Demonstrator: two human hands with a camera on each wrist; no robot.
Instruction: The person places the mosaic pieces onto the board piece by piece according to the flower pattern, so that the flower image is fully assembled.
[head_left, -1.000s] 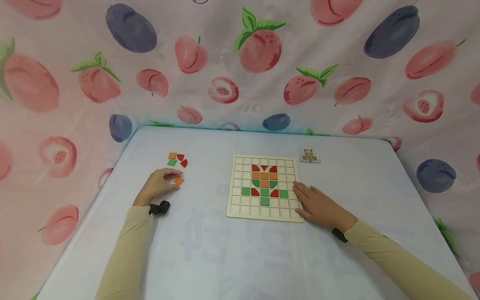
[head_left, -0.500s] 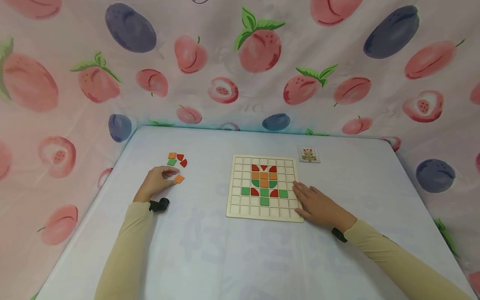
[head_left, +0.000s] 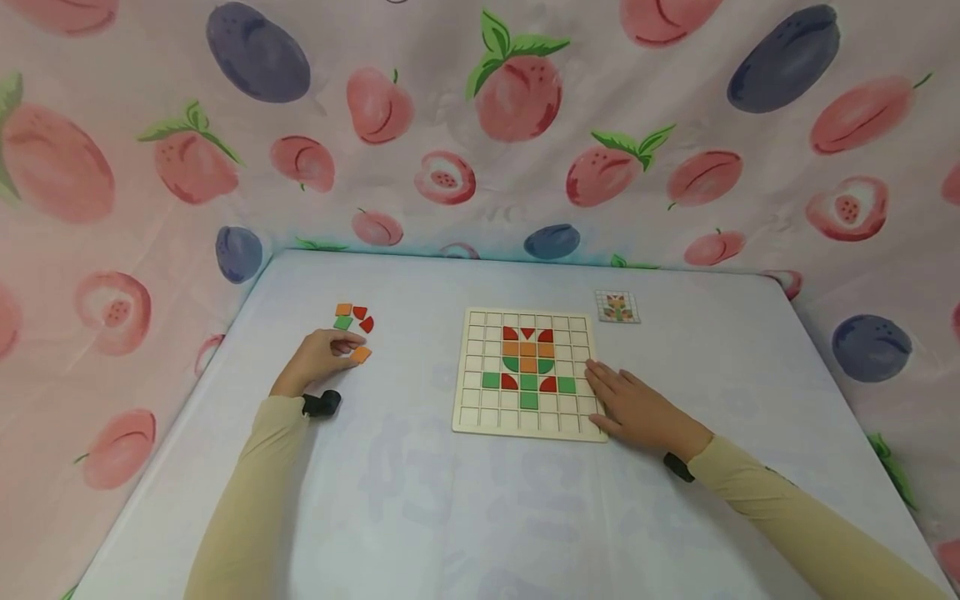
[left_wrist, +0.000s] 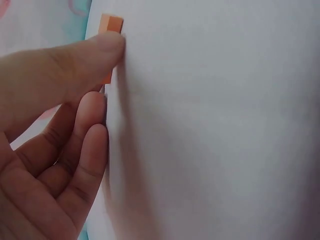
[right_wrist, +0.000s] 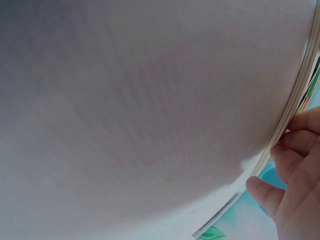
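At the left of the table in the head view, my left hand (head_left: 318,357) pinches a square orange tile (head_left: 362,355) by its near corner. In the left wrist view the thumb (left_wrist: 107,47) covers the middle of the orange tile (left_wrist: 114,24), while the index finger is mostly hidden behind it. My right hand (head_left: 637,410) lies with its fingers straight on the right edge of a wooden grid board (head_left: 471,417). Red, orange and green pieces form a flower on that board. From the right wrist, the fingers show over the board's edge (right_wrist: 290,105).
Just beyond the left hand lie an orange tile (head_left: 343,309), a green tile (head_left: 342,322) and red pieces (head_left: 366,325). A small picture card (head_left: 617,307) with a similar flower lies behind the board, to its right. Fruit-printed cloth (head_left: 450,125) rises behind the table.
The left hand first draws back a little from the orange tile, then moves in and brings its fingers together on it. The right hand stays on the board's edge.
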